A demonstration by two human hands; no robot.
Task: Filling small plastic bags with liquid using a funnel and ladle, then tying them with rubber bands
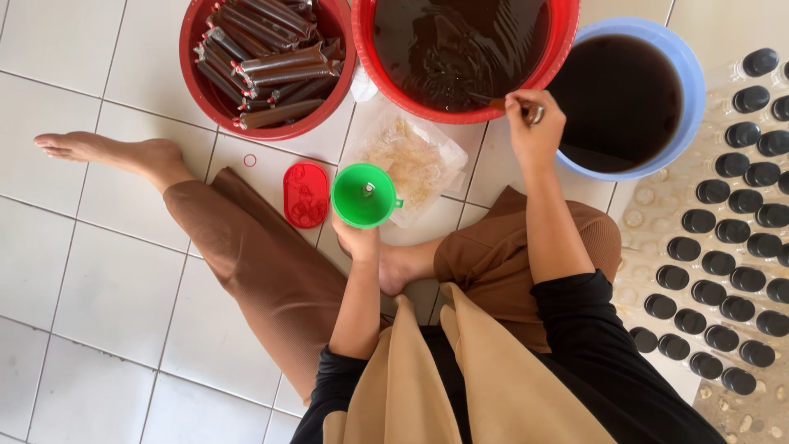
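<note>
Head view: left hand (355, 240) grasps one green funnel (364, 195); right hand (534, 123) clenches ladle handle (498, 104), probably.

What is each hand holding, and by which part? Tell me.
Left hand grips the green funnel from underneath, at its spout. Right hand holds a ladle handle by its upper end.

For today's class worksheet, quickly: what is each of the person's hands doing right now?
Left hand: closed under the green funnel, holding it upright.
Right hand: closed on a ladle handle at the red basin.
</note>
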